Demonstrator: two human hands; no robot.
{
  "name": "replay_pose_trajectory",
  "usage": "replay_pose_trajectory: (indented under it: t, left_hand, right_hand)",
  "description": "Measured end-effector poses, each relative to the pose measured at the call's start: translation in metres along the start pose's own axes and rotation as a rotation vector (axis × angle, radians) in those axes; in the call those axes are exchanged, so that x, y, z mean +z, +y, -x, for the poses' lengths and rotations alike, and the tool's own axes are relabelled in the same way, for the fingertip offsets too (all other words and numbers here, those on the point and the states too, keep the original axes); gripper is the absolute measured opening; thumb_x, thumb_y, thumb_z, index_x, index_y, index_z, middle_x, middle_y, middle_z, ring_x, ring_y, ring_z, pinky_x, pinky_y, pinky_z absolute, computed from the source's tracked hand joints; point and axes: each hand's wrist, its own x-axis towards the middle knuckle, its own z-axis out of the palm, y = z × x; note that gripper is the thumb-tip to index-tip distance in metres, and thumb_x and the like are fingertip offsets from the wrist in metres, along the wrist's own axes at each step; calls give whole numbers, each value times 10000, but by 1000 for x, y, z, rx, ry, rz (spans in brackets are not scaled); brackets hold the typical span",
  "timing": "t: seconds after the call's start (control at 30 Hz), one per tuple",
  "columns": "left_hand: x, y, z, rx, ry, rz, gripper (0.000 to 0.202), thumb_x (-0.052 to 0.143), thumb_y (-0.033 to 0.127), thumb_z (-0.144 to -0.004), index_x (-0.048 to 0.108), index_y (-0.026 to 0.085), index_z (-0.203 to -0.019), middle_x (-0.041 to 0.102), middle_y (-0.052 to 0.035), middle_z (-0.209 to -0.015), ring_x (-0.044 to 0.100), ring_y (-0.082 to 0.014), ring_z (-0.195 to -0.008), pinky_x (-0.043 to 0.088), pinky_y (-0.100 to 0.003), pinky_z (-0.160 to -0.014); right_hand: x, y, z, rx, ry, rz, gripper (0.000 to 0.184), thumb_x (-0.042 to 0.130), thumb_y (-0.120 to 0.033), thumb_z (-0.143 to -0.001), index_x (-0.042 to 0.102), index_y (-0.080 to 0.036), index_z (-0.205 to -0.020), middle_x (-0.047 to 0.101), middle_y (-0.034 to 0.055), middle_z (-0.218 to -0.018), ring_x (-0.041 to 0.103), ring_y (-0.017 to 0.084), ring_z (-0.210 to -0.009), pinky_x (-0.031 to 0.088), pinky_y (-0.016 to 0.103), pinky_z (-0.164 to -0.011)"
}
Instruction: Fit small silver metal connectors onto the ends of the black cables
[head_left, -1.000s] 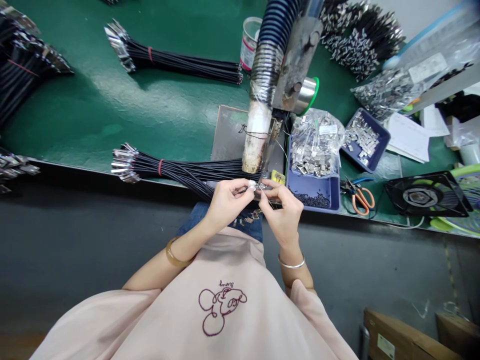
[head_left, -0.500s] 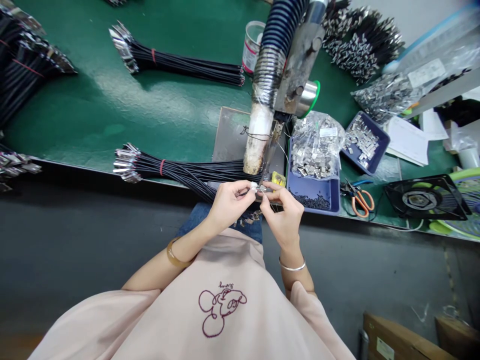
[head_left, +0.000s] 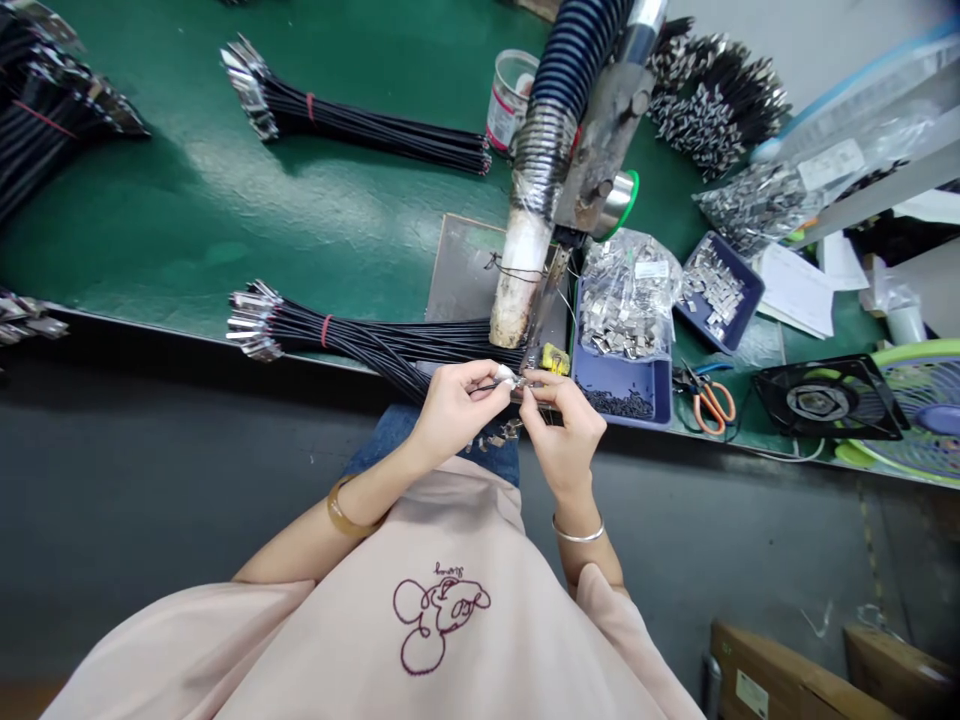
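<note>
My left hand [head_left: 454, 408] pinches the end of a thin black cable at the bench's near edge. My right hand [head_left: 564, 425] meets it fingertip to fingertip, pinching a small metal connector shell [head_left: 523, 381] against that cable end. Both hands sit just below the white nozzle [head_left: 517, 285] of a ribbed black hose [head_left: 574, 55]. A tied bundle of black cables [head_left: 360, 340] with metal plugs lies to the left of my left hand. A blue tray [head_left: 626, 385] holding a bag of metal shells [head_left: 626, 295] stands right of my right hand.
More cable bundles [head_left: 360, 125] lie across the green bench [head_left: 187, 220], and others are piled at the back right [head_left: 709, 95]. A second blue tray [head_left: 716, 290], orange-handled scissors [head_left: 709, 400], a black fan [head_left: 825, 400] and a plastic cup [head_left: 510, 95] stand around. Cardboard boxes [head_left: 787, 675] sit on the floor.
Both hands stay pinched together at the same spot with small finger shifts. The view has drifted slightly.
</note>
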Motion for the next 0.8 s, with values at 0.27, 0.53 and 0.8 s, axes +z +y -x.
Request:
replay_pose_trajectory:
  t: [0.27,0.53,0.8]
  left_hand:
    - [3,-1,-2,-5,23,-49,106,632,200,-772,685,108,-762,526,23,-630,427,-63,-571,345,-169,-533]
    - [4,1,-3,10,33,-25,92,626,190,-790,685,120,-781,612,0,-715,521,-84,-637,436,-173,-604]
    - [2,-3,0,44,42,-139,88,610,150,-788,683,120,-750,509,35,-614,399,-56,-545,317,-167,-503]
  right_hand:
    - [4,4,-2,-7,6,5,133,642,-104,-864,625,-215,-792,760,40,-984,732,171,-917,600,294,-779]
    - [4,1,-5,-60,17,39,128,639,-106,-872,645,-218,-810,751,51,-983,722,165,-944,583,309,-846]
    - [3,5,2,-110,-8,73,117,607,-114,-883,607,-219,-831,756,68,-1010,731,168,-944,592,303,-823]
